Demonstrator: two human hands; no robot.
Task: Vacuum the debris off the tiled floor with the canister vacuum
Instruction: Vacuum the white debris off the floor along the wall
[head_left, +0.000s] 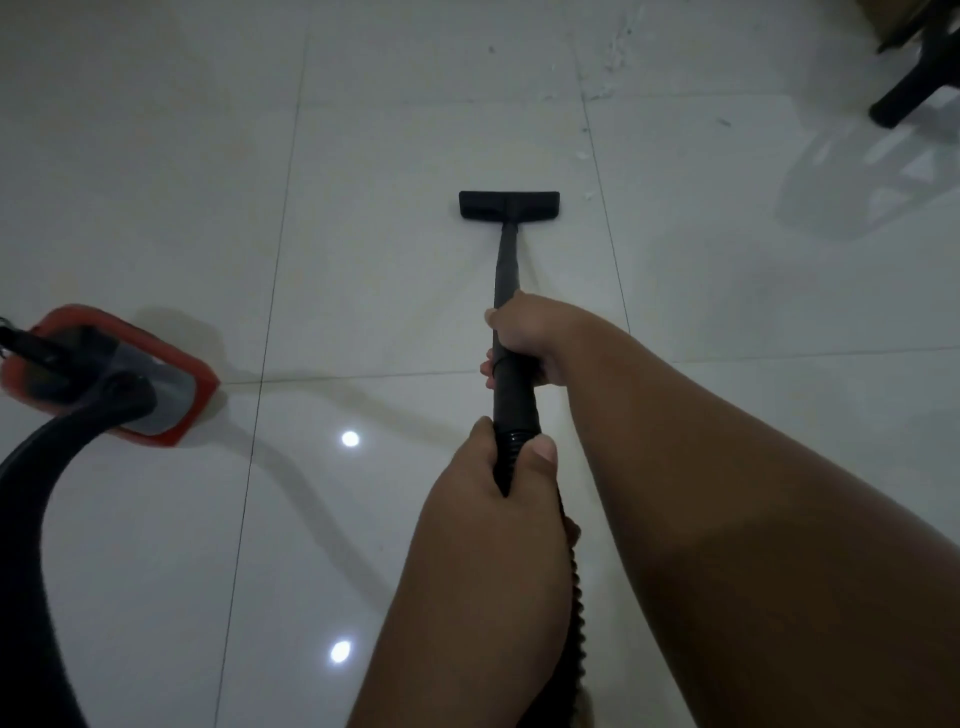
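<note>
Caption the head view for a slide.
Both hands grip the vacuum wand, floor nozzle flat on white tiles, white debris ahead.

At frame centre we see the floor nozzle (509, 206) flat on the tiled floor (156, 156), its wand (506, 270) running down to both hands. The canister (111, 374) sits at left; debris (605, 78) lies upper right, near a furniture leg (906, 93).

Dim, greyish light, two small overhead-lamp glare spots on the glossy tiled floor (156, 156), soft shadows, wide-angle bending and blur at the edges.
</note>
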